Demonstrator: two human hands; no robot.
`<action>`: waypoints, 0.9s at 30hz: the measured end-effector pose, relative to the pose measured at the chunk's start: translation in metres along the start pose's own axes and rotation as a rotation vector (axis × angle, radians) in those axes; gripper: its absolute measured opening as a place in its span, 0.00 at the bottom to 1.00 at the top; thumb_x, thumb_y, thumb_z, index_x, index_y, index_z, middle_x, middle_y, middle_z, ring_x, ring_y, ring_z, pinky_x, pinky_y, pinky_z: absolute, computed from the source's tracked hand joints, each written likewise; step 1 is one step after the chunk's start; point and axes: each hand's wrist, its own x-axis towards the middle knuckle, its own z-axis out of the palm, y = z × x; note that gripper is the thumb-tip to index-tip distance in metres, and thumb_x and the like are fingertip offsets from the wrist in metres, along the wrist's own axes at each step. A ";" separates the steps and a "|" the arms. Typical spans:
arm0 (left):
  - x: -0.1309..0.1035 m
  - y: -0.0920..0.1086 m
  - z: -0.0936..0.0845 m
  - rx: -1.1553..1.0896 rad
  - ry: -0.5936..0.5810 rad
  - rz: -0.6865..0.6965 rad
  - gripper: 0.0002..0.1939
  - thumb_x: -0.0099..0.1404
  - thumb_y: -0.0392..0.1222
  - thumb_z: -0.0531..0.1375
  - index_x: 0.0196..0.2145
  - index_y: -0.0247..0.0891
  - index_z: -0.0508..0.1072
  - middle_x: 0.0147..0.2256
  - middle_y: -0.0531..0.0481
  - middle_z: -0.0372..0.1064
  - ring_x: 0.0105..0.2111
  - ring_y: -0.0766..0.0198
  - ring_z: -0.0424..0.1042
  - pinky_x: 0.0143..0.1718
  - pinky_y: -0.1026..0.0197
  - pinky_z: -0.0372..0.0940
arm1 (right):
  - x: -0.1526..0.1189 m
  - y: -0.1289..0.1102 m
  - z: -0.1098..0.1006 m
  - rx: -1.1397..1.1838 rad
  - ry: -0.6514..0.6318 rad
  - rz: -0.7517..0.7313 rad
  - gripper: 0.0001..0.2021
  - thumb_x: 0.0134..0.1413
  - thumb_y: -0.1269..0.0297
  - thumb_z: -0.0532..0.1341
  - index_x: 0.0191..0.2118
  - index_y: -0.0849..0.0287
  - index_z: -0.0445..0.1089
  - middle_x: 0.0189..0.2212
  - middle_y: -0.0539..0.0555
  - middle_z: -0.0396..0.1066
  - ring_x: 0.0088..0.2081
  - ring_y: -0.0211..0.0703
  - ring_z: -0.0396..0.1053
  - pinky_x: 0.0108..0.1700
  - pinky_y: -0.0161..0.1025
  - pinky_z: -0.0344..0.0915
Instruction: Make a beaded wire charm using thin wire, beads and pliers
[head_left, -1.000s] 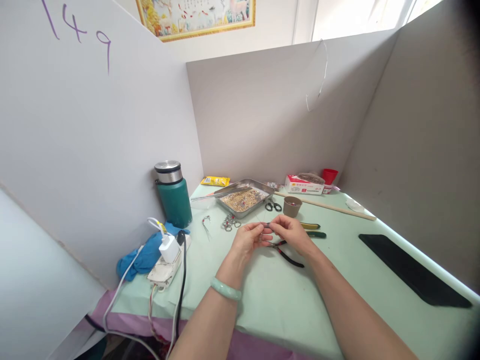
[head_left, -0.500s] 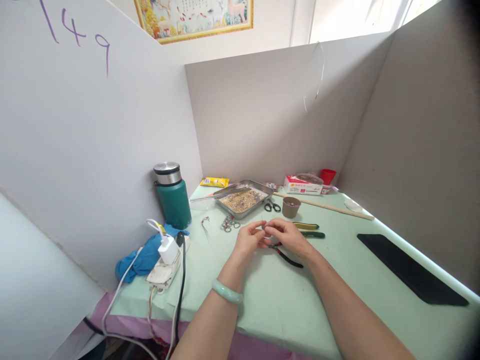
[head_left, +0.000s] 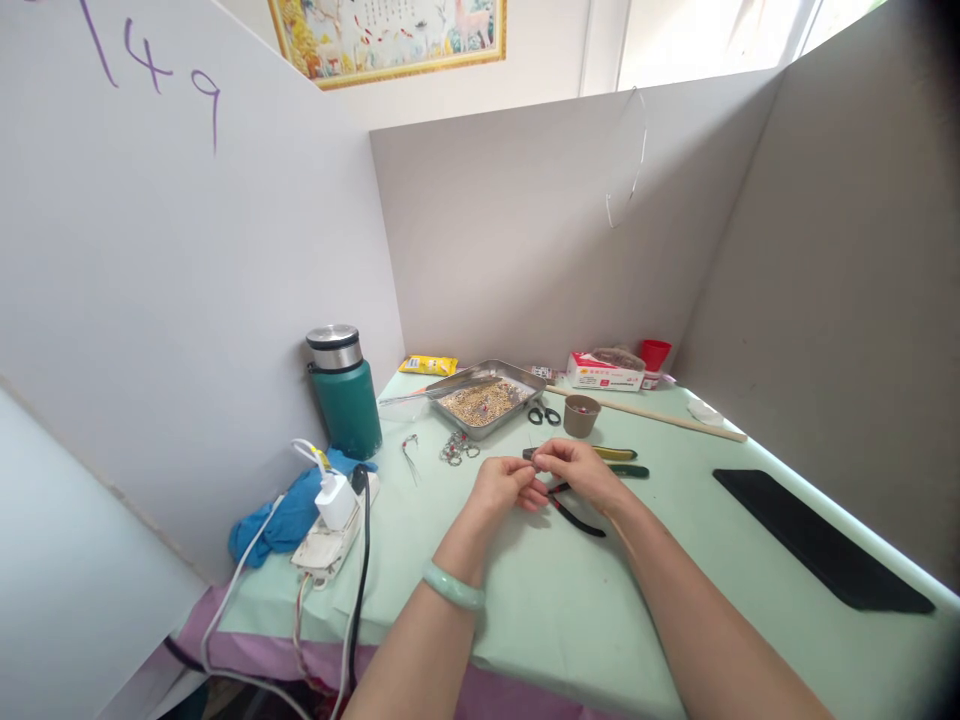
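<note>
My left hand [head_left: 511, 484] and my right hand [head_left: 574, 468] meet over the table, fingertips pinched together. Between them is a tiny piece with what looks like thin wire [head_left: 530, 441]; its details are too small to make out. Under and beside my right hand lie pliers with yellow and green handles [head_left: 619, 454]. Another pair of pliers, with black handles [head_left: 581, 521], rests just below my fingers. To the left are a small pile of metal rings with red beads [head_left: 455, 449] and a few bent wires [head_left: 409, 456].
A metal tray [head_left: 480, 432] holds gold beads and long wires. Near it are black-handled scissors [head_left: 544, 415] and a brown cup [head_left: 581, 416]. A green flask [head_left: 346, 405] and power strip [head_left: 327, 545] stand left; a black mat [head_left: 821, 540] lies right. Partitions surround the table.
My left hand has drawn slightly down, its lower fingers curling more. My right hand's fingertips have shifted a little to the right, and the pliers' jaws behind them now show.
</note>
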 end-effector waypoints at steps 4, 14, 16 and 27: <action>-0.001 -0.001 -0.003 -0.102 -0.046 -0.022 0.07 0.56 0.37 0.58 0.28 0.27 0.70 0.23 0.44 0.71 0.19 0.66 0.70 0.21 0.65 0.64 | 0.000 -0.002 0.001 0.022 0.008 -0.011 0.07 0.43 0.61 0.61 0.25 0.60 0.68 0.23 0.49 0.68 0.28 0.38 0.63 0.33 0.36 0.58; -0.002 0.003 0.001 -0.082 0.041 -0.057 0.13 0.58 0.44 0.57 0.32 0.28 0.69 0.29 0.39 0.72 0.22 0.61 0.72 0.21 0.63 0.65 | 0.001 0.000 -0.006 0.046 0.106 0.074 0.10 0.42 0.57 0.61 0.24 0.60 0.68 0.18 0.47 0.62 0.21 0.35 0.57 0.23 0.34 0.54; -0.003 0.004 0.002 -0.040 0.045 -0.040 0.13 0.55 0.44 0.60 0.32 0.29 0.69 0.28 0.40 0.72 0.21 0.62 0.72 0.19 0.64 0.64 | 0.001 0.001 -0.006 0.053 0.135 0.080 0.10 0.41 0.57 0.61 0.24 0.60 0.68 0.17 0.46 0.60 0.19 0.33 0.53 0.21 0.33 0.51; -0.004 -0.001 -0.007 -0.276 -0.155 -0.048 0.09 0.56 0.37 0.59 0.34 0.27 0.71 0.26 0.43 0.72 0.21 0.68 0.70 0.23 0.67 0.64 | 0.001 -0.003 -0.004 0.217 0.054 0.117 0.13 0.42 0.55 0.61 0.22 0.60 0.64 0.14 0.43 0.54 0.16 0.29 0.47 0.19 0.32 0.45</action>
